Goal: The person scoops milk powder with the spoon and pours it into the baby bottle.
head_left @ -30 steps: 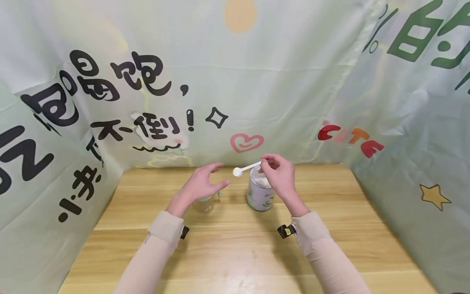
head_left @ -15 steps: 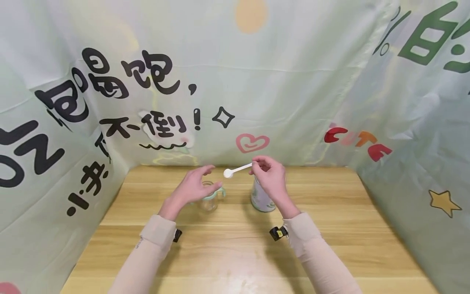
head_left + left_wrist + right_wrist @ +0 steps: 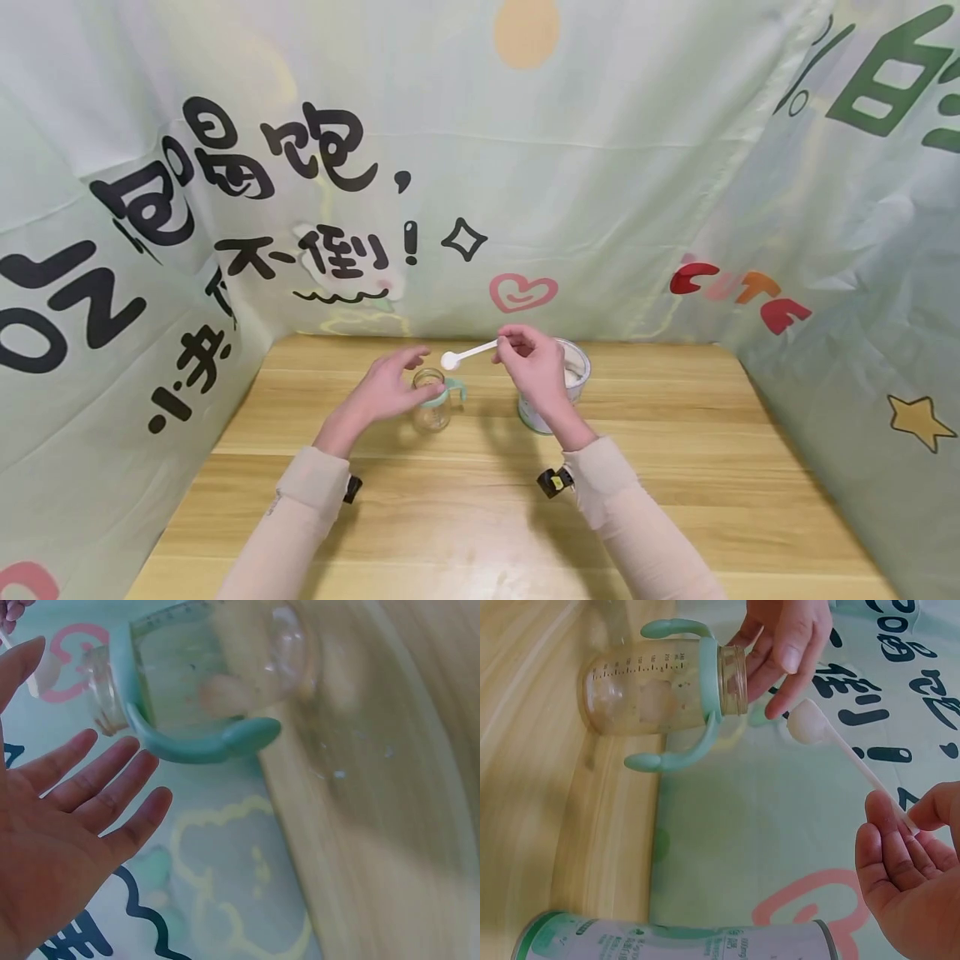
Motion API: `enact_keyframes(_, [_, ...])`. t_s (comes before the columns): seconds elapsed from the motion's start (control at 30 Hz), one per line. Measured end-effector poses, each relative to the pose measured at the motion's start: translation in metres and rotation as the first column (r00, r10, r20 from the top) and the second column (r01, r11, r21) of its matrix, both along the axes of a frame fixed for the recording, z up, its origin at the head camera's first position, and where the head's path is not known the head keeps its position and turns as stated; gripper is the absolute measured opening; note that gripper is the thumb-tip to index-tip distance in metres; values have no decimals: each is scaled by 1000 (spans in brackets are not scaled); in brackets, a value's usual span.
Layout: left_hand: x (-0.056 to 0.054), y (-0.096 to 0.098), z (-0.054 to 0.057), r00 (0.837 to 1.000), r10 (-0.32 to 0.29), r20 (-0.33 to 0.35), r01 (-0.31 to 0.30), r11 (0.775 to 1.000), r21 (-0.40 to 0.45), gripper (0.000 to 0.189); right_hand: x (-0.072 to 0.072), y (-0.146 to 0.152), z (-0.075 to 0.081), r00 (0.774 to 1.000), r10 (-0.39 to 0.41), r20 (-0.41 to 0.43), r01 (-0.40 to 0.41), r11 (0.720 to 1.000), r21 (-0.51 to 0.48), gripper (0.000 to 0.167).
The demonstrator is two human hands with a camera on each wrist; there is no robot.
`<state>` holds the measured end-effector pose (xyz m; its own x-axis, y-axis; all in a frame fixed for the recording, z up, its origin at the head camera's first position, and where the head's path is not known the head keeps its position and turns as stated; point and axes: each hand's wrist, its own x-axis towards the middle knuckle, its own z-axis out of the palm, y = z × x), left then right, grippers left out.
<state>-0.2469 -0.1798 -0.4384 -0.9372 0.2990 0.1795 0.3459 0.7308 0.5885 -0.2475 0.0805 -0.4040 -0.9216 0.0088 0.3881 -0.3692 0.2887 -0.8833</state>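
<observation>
a wood-grained table (image 3: 450, 525) carries a clear bottle (image 3: 649, 694) with mint-green handles and a pale, open-topped can (image 3: 690, 942) with a green base rim. both stand upright toward the far edge, apart, the can on the right.

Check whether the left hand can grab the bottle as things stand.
Probably yes: the left hand, holding nothing, is close to the bottle, with nothing visible between them; the right hand holds the spoon nearby.

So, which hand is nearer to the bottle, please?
Left: the left hand is close beside the bottle; the right hand is higher and farther off, to its right.
</observation>
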Motion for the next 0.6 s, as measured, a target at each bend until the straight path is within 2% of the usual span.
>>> enact_keyframes(0.27, [4,-10,-11,999,-7,38,7,1000,9,79,2,-7,-2,1000,25,2,-25,1000,3,14])
enact_keyframes(0.43, [6,-16,-19,997,11,82,-12,1000,15,82,3,-11,-5,999,41,19,-41,999,13,14])
enact_keyframes(0.6, [7,-20,-26,996,16,91,-19,999,31,81,3,-14,-8,998,54,16,-55,998,29,14])
